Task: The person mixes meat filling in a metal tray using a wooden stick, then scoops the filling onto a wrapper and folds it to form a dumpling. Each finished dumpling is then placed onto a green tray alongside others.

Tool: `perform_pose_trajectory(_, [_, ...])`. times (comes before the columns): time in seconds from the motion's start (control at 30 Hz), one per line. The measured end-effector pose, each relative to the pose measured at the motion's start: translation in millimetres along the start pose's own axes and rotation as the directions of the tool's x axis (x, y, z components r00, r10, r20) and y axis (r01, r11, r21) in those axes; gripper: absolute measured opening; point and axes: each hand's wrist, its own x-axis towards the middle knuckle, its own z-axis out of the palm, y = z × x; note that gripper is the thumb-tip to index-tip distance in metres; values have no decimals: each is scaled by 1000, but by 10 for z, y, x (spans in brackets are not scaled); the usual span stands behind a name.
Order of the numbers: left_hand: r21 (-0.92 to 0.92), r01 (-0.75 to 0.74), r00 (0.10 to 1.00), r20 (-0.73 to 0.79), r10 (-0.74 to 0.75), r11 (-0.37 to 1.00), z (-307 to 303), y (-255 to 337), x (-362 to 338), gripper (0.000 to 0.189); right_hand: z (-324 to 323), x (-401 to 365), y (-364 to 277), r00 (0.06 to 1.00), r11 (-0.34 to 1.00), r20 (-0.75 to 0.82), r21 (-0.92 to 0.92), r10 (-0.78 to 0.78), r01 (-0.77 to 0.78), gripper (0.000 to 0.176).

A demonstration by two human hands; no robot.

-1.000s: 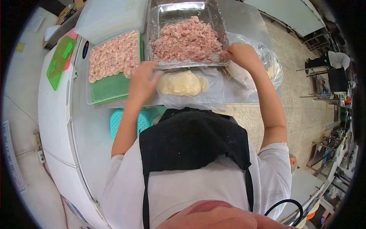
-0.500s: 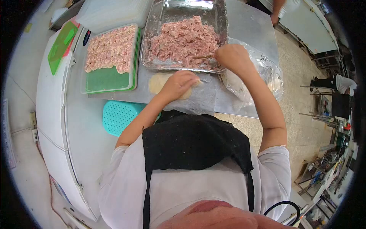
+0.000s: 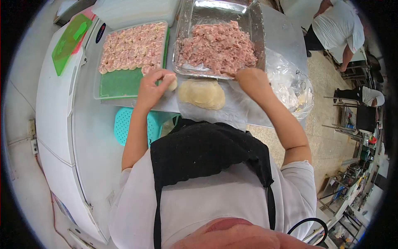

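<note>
Beside the dumpling tray, my left hand is closed around a meat-filled dumpling in a pale wrapper. My right hand is closed at the near right corner of a metal pan, around a thin stick-like tool that is mostly hidden. Pink minced meat is heaped in the pan. Between my hands lies a stack of round dough wrappers on clear plastic. Rows of open-topped dumplings cover the far part of the green tray; its near part shows bare green.
A clear plastic bag lies right of the pan. A translucent container stands behind the tray. A turquoise perforated stool is below the table edge. Two other people are at the right, away from the table.
My left hand has moved left from the wrappers to the tray's edge, now with a filled dumpling. My right hand has dropped slightly toward the pan's near rim. Another person has come further into view.
</note>
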Motion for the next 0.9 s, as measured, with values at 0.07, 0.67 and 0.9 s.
perform_pose_trajectory(0.07, [186, -75, 995, -53, 86, 980, -168, -15, 11, 13, 12, 118, -266, 999, 999, -14, 21, 32, -31, 15])
perform_pose_trajectory(0.67, [-953, 269, 948, 287, 137, 139, -909, -424, 303, 33, -4, 850, -934, 990, 989, -136, -149, -34, 13, 15])
perform_pose_trajectory(0.9, [-480, 74, 964, 258, 60, 874, -860, -376, 266, 37, -637, 795, -677, 998, 988, 57, -155, 27, -18, 16])
